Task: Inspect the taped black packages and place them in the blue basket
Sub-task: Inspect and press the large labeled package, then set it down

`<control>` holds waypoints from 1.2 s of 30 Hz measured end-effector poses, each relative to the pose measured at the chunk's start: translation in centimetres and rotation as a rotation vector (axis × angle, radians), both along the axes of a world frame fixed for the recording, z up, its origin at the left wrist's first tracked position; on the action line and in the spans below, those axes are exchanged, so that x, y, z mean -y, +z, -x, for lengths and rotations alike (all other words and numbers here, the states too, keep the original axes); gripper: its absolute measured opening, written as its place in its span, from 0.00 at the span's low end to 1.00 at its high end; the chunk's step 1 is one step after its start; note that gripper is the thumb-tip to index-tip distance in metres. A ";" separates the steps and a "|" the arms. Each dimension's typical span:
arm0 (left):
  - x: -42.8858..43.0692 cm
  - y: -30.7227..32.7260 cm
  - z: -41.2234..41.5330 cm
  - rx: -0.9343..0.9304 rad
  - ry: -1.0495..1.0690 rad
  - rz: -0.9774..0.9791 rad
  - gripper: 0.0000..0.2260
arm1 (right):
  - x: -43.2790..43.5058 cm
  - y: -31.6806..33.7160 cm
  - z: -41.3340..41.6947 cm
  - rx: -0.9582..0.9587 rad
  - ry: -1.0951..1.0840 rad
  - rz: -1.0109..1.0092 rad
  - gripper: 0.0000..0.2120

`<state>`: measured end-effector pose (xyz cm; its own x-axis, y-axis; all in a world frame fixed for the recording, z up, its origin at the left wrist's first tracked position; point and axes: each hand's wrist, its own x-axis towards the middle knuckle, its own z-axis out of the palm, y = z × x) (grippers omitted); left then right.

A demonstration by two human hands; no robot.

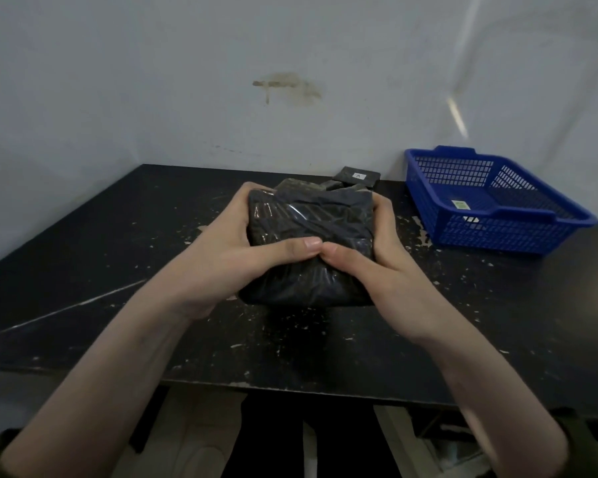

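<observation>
I hold a black package (311,219) wrapped in glossy clear tape above the middle of the black table (83,270). My left hand (228,257) grips its left side and my right hand (377,267) its right side, thumbs meeting on top. More black packages (358,177) lie behind it near the wall, one with a small white label; the held package partly hides them. The blue basket (491,201) stands at the table's right rear, with only a small sticker visible on its floor.
A grey wall runs close behind the table and along the left. The table's front edge is near my body, with floor and dark legs visible below. The tabletop is scratched and speckled with white marks.
</observation>
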<state>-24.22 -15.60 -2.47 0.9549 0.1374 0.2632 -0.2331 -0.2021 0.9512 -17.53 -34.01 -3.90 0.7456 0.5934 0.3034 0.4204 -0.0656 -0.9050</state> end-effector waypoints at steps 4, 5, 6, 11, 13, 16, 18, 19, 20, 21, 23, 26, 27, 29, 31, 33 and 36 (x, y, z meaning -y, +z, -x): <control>-0.1 -0.3 -0.2 0.010 0.066 -0.103 0.29 | 0.2 -0.3 -0.1 -0.047 0.048 -0.013 0.28; -0.1 -0.6 -0.1 0.017 0.064 -0.112 0.28 | 0.3 -0.3 -0.1 -0.057 0.054 -0.014 0.26; -0.2 -0.8 -0.1 0.023 0.061 -0.116 0.27 | 0.3 -0.3 -0.1 -0.054 0.050 -0.015 0.25; -1.3 -1.1 0.5 0.067 0.007 -0.024 0.23 | -0.3 -0.7 -0.1 0.010 0.091 0.007 0.25; -2.7 -1.3 0.8 0.075 -0.023 0.080 0.27 | -0.2 -0.6 -0.5 -0.034 0.107 0.006 0.26; -4.9 -2.2 1.0 0.080 -0.038 0.273 0.35 | -0.2 -0.8 -1.9 -0.053 -0.095 -0.020 0.30; -6.0 -3.5 1.0 0.108 -0.109 0.429 0.30 | -0.1 -1.1 -3.0 -0.145 -0.228 -0.002 0.40; -6.4 -4.3 1.0 0.121 -0.162 0.491 0.23 | -0.1 -1.2 -3.4 -0.244 -0.236 0.006 0.46; -6.5 -5.1 0.8 0.131 -0.198 0.527 0.16 | 0.0 -1.2 -3.7 -0.347 -0.220 0.015 0.51; -6.6 -5.8 0.7 0.132 -0.215 0.552 0.12 | 0.1 -1.2 -4.1 -0.421 -0.203 0.026 0.54; -6.5 -6.9 0.4 0.104 -0.254 0.598 0.13 | 0.4 -1.2 -4.5 -0.455 -0.200 0.058 0.54; -6.6 -7.5 -0.4 0.041 -0.204 0.604 0.23 | 1.0 -1.5 -4.7 -0.372 -0.294 0.097 0.52; -6.6 -7.4 -0.7 0.025 -0.113 0.559 0.28 | 1.2 -1.6 -4.9 -0.332 -0.345 0.113 0.53; -6.4 -7.0 -1.1 -0.029 0.083 0.399 0.34 | 1.9 -1.7 -5.2 -0.223 -0.463 0.175 0.55; -6.1 -6.9 -1.3 -0.107 0.129 0.265 0.33 | 2.2 -1.8 -5.3 -0.129 -0.532 0.257 0.56; -5.2 -6.6 -1.3 -0.223 0.067 0.210 0.45 | 2.1 -2.1 -5.0 -0.060 -0.560 0.315 0.55; -3.8 -6.0 -2.0 -0.310 0.064 0.131 0.57 | 1.8 -2.6 -4.5 0.000 -0.590 0.334 0.56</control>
